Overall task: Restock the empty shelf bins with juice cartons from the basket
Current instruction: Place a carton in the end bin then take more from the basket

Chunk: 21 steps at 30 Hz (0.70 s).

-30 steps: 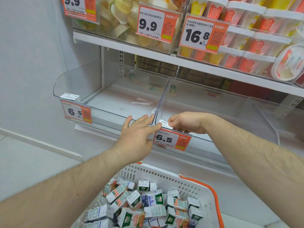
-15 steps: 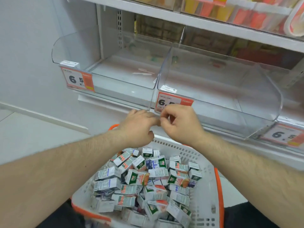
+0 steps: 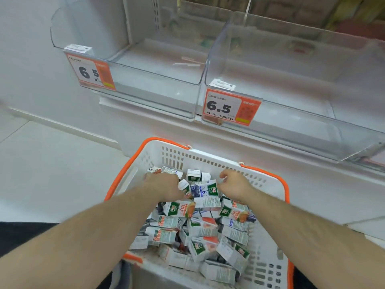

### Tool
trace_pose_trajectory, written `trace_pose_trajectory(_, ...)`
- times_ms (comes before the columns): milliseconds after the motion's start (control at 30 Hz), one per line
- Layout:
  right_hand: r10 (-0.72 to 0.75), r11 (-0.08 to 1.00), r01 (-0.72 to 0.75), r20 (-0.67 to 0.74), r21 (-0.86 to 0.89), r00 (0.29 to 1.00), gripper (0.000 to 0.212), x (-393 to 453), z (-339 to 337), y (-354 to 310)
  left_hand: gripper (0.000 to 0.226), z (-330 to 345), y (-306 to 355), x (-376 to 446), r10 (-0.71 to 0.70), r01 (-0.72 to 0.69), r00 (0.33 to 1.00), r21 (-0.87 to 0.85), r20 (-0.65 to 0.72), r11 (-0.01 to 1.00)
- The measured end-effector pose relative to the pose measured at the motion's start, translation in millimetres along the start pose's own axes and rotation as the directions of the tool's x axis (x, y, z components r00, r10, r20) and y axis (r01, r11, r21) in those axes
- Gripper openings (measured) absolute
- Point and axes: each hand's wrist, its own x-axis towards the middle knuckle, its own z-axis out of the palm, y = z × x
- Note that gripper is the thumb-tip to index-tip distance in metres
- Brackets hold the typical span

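Your left hand (image 3: 164,185) and right hand (image 3: 235,185) drop from the price tag (image 3: 231,108) into the basket (image 3: 210,161), fingers curling onto juice cartons (image 3: 205,190), though no firm grasp shows, while the shelf bins (image 3: 291,122) sit empty.

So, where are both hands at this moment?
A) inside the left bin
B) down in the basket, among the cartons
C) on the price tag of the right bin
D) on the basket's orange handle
B: the left hand and right hand are low in the white basket, at the juice cartons; both shelf bins above hold no hand.
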Motion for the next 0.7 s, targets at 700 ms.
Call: trace_pose_trajectory(700, -0.167, 0.976, 0.176, -0.077, 0.132, 0.983, 0.034, -26, -23, -21, 0.045, -33, -9, -1, 0.17, -0.161, 0.985, -0.327, -0.002, 0.931)
